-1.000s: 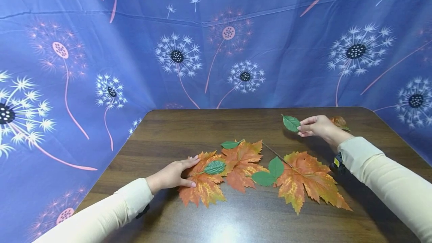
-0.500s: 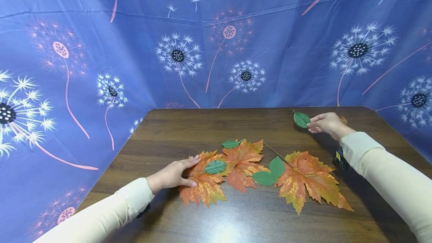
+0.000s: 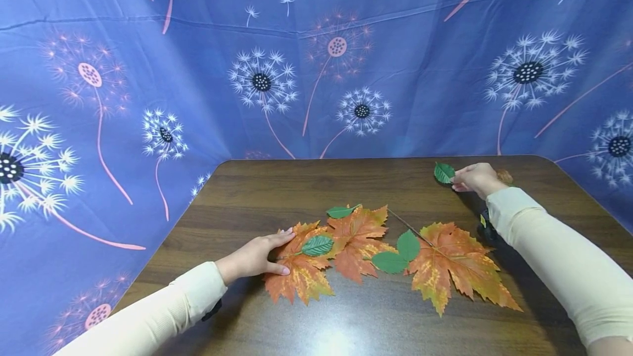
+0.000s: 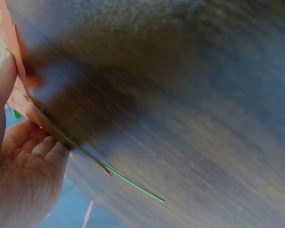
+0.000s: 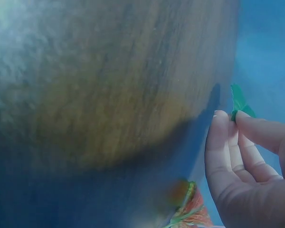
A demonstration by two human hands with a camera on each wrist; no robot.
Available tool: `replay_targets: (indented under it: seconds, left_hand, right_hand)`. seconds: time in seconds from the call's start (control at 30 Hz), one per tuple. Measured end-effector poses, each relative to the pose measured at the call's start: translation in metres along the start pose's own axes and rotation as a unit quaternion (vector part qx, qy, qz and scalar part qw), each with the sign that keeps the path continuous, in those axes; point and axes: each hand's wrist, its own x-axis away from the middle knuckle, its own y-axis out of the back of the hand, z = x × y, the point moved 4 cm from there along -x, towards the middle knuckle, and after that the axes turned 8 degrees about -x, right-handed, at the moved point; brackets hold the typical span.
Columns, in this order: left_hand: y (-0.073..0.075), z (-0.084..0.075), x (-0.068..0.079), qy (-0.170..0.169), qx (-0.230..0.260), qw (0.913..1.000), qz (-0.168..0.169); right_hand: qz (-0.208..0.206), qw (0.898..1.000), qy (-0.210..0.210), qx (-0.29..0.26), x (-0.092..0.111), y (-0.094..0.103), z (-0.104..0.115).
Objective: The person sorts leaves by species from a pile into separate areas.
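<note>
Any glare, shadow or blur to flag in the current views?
Head: bright glare on the near tabletop. Left wrist: dark shadow beside the left hand, wood grain soft. Right wrist: broad shadow on the tabletop; orange foliage at the bottom partly blurred.

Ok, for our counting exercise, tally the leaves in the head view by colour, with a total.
Orange maple leaves: 3
Green leaves: 5
Total: 8, leaving out the orange-brown piece partly hidden by the right hand, too obscured to identify.
</note>
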Motion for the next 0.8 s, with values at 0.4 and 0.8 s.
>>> replay_targets:
  seconds: [0.4,0.8]
  left_hand:
    - [0.000,0.000,0.001,-0.003,0.001,1.0000,0.004]
    - [-0.001,0.001,0.000,-0.005,0.001,1.0000,0.001]
  right_hand:
    - [-0.041,0.999,-0.035,-0.003,-0.013,0.005,-0.006]
    - [-0.062,0.997,-0.051,0.000,-0.019,0.008,-0.012]
